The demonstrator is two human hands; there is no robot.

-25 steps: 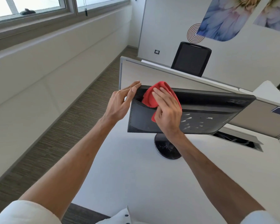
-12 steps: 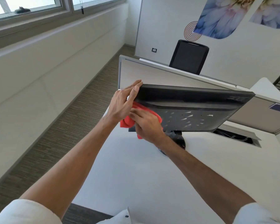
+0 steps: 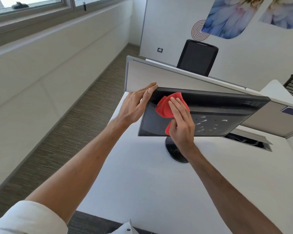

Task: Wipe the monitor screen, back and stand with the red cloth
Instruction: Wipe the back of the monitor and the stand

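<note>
In the head view, the monitor (image 3: 210, 115) stands on a white desk (image 3: 134, 183) with its black back panel turned toward the person and its screen facing away, out of sight. The left hand (image 3: 134, 108) is flat and extended. Its straight fingers (image 3: 148, 92) lie along the panel's upper corner, steadying it without curling round the edge. The right hand (image 3: 181, 125) presses the red cloth (image 3: 164, 108) against the back panel, just beside the left fingertips. The right fingers (image 3: 176, 107) spread almost straight over the bunched fabric, while the thumb tucks in and pinches a lower fold that pokes out below the palm.

The wipe appears to be working the upper corner of the back, so this is the middle stage of the task. The wide stretch of panel beyond the right fingers, out to the far edge, is not under the cloth. Pale streaks show there, and whether they are glare or smears cannot be told. The round stand base (image 3: 172, 149) sits below the right wrist, apart from the cloth, and looks dusty. It probably remains to be wiped. Whether the screen is already clean cannot be judged from here.
</note>
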